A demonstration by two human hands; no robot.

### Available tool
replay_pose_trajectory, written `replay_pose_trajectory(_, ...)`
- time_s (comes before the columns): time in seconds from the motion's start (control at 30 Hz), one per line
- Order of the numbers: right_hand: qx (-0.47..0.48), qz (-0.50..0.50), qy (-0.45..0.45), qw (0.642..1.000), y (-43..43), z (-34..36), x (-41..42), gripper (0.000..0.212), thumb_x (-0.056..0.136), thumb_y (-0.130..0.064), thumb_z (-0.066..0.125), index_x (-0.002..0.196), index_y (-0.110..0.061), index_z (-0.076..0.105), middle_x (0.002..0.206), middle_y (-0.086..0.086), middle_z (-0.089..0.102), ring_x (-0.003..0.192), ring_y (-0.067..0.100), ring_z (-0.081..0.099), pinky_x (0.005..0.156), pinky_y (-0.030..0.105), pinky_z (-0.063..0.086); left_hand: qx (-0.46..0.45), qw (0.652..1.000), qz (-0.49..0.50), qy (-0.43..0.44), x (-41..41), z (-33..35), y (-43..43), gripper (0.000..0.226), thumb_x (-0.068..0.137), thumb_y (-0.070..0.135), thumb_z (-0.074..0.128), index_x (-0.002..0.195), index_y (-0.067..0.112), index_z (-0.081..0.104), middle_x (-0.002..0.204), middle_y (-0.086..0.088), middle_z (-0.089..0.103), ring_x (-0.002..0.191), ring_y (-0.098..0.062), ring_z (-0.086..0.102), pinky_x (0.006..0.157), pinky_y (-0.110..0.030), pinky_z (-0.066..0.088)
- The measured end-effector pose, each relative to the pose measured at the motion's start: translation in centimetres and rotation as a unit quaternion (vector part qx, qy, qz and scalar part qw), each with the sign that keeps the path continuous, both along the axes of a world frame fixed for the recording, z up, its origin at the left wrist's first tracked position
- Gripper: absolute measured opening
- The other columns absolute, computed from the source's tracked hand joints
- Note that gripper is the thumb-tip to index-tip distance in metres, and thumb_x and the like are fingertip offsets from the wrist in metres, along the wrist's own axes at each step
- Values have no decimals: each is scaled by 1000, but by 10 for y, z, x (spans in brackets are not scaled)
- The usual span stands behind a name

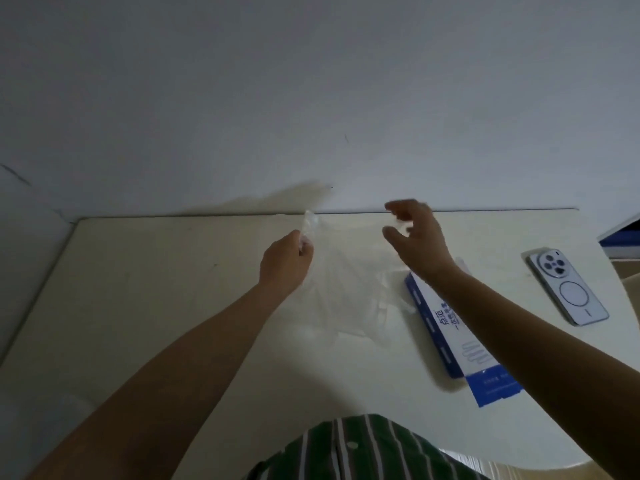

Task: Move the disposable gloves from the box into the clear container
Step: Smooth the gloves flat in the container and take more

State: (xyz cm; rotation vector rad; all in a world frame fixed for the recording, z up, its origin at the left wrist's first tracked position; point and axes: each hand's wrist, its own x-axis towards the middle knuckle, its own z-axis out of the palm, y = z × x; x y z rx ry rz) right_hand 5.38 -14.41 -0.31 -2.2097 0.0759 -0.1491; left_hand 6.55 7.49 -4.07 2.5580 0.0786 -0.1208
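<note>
A thin, see-through disposable glove (341, 282) hangs stretched between my two hands above the cream table (145, 306). My left hand (285, 263) pinches its left top corner, which sticks up past the fingers. My right hand (414, 233) pinches the right top corner with thumb and fingers curled. The glove's lower part drapes toward the table and is hard to make out. The blue and white glove box (450, 341) lies flat to the right, under my right forearm, with its end flap open. No clear container is in view.
A pale phone (568, 289) lies face down at the table's right side. A blue and white object (623, 237) shows at the right edge. The white wall runs along the table's far edge. My striped shirt is at the bottom.
</note>
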Motion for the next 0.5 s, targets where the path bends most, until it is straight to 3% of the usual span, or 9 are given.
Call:
replay_pose_trajectory(0.07, -33, 41, -134, 990, 18, 6, -2, 27, 82, -4, 61, 108, -13, 65, 106, 2, 58, 95, 15, 56, 84, 22, 46, 32, 999, 4, -6, -1, -5, 5, 20, 97, 24, 42, 94, 10, 56, 77, -4, 61, 72, -27, 58, 63, -33, 44)
replay_pose_trajectory(0.13, -38, 116, -179, 976, 37, 8, -5, 22, 82, -1, 58, 97, -14, 68, 97, 0, 59, 85, 11, 55, 77, 18, 44, 71, 997, 3, -17, -1, -9, 7, 16, 98, 20, 41, 98, 11, 54, 79, -3, 56, 72, -23, 51, 60, -31, 36)
replay_pose_trajectory(0.17, -46, 163, -154, 974, 45, 6, -6, 22, 83, -1, 57, 95, -16, 69, 93, -2, 59, 80, 9, 56, 74, 18, 44, 86, 996, 2, -21, -1, -10, 7, 15, 99, 18, 40, 99, 11, 53, 80, -3, 56, 71, -22, 50, 60, -31, 35)
replay_pose_trajectory(0.23, -105, 245, -22, 964, 58, -11, -5, 24, 89, -6, 56, 105, -19, 68, 96, -4, 60, 79, 6, 56, 76, 21, 47, 111, 994, -9, -8, -1, -16, 7, 15, 99, 14, 37, 103, 9, 51, 85, -5, 62, 71, -22, 54, 59, -31, 37)
replay_pose_trajectory(0.33, -232, 277, 183, 914, 66, -47, -3, 41, 93, -17, 58, 133, -26, 53, 123, 3, 54, 101, 15, 59, 91, 31, 50, 143, 988, -33, 41, -1, -21, 7, 16, 97, 8, 38, 110, 7, 47, 93, -12, 65, 81, -30, 62, 60, -33, 39)
replay_pose_trajectory(0.43, -292, 292, 240, 878, 77, -64, 2, 57, 92, -21, 60, 144, -29, 38, 136, 8, 45, 116, 24, 53, 98, 36, 47, 179, 979, -57, 72, -1, -23, 7, 35, 91, 3, 52, 123, 6, 39, 108, -16, 58, 91, -29, 61, 64, -31, 43)
replay_pose_trajectory(0.5, -294, 304, 251, 871, 86, -73, 5, 65, 91, -21, 63, 147, -28, 33, 138, 10, 42, 119, 26, 49, 99, 36, 46, 266, 960, -92, 5, 0, -27, 8, 50, 80, 2, 64, 123, 6, 40, 116, -14, 48, 97, -26, 55, 72, -29, 45)
